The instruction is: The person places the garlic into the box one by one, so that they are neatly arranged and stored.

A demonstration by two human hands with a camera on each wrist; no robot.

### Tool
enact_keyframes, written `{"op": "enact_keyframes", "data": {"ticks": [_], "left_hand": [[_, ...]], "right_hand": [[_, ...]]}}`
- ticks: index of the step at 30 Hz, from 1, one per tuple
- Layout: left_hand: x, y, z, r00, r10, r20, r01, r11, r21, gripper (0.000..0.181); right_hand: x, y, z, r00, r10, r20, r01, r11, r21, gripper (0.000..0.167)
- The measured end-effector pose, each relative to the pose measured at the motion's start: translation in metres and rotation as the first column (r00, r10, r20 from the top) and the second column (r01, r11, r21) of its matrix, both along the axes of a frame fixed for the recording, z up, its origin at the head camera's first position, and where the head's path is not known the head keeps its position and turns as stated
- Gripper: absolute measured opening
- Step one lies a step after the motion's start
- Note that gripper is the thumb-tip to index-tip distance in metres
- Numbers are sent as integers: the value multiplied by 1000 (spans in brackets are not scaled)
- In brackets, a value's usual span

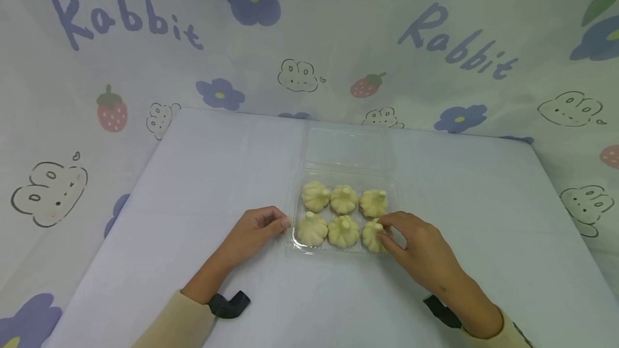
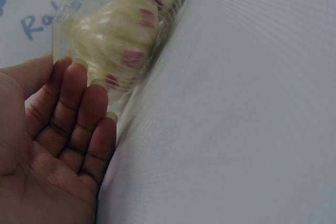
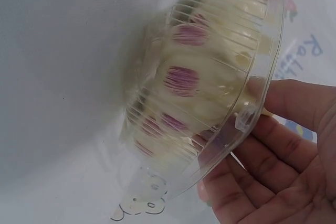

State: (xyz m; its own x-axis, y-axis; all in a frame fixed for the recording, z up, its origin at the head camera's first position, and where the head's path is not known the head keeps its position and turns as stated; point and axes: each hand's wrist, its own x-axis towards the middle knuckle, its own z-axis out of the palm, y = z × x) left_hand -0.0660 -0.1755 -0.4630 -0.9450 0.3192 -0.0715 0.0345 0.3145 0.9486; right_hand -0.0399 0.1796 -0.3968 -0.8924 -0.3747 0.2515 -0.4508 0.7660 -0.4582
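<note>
A clear plastic clamshell box (image 1: pixel 302 250) holds several pale garlic bulbs in two rows of three, stems up. At its near left corner my left hand (image 1: pixel 256 234) pinches the rim between thumb and fingertips, beside a garlic bulb (image 1: pixel 311 230). With thumb and index finger, my right hand (image 1: pixel 427 254) grips the near right garlic bulb (image 1: pixel 371 236) around its stem, in its compartment. Through the box wall, the right wrist view shows purple patches on the garlic bulb (image 3: pixel 210 72); part of that hand's fingertips is inside the rim.
The box's clear lid (image 1: pixel 347 146) lies folded back at the far side. A white cloth (image 1: pixel 217 165) covers the table, and a printed curtain (image 1: pixel 333 31) hangs behind it. Black straps (image 1: pixel 229 305) are on both wrists.
</note>
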Motion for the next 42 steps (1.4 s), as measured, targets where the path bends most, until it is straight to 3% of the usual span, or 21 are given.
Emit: {"op": "enact_keyframes", "data": {"ticks": [24,42], "left_hand": [[0,-1,1,1000,1,3,-1,1000,-13,20],[-1,0,4,1000,5,8,-5,1000,-16,19]], "right_hand": [[0,2,2,997,-14,75,15,1000,-6,30],[-7,5,4,999,32,21,-31,998,-46,31]]}}
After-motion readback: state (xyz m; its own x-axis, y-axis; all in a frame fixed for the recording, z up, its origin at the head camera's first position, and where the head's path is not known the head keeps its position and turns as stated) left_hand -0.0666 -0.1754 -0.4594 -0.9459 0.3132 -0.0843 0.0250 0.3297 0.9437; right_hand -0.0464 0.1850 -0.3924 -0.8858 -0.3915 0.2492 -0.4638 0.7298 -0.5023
